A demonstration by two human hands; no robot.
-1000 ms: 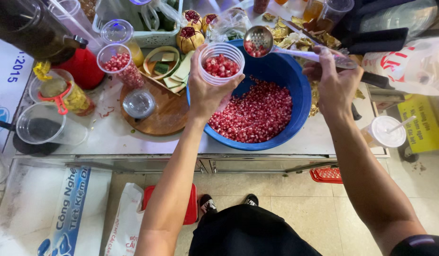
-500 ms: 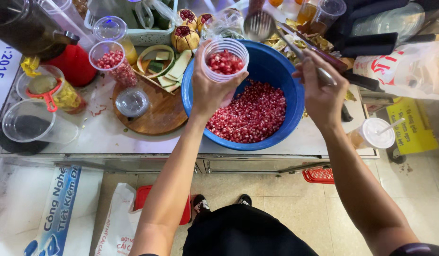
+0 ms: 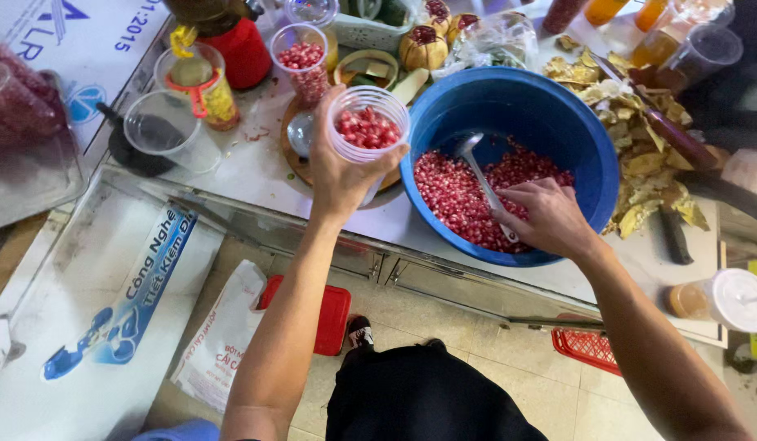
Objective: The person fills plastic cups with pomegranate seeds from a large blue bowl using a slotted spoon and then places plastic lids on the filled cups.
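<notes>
The left hand was closed around a clear plastic cup partly filled with pomegranate seeds, held just beside the left rim of the blue basin, above the worktop. The right hand was curled around the handle of a metal spoon, whose bowl rested inside the basin above the heap of seeds. The basin sat close to the worktop's near edge. Peel scraps crowded its right side; a wooden board, an empty cup and a filled cup crowded the left.
</notes>
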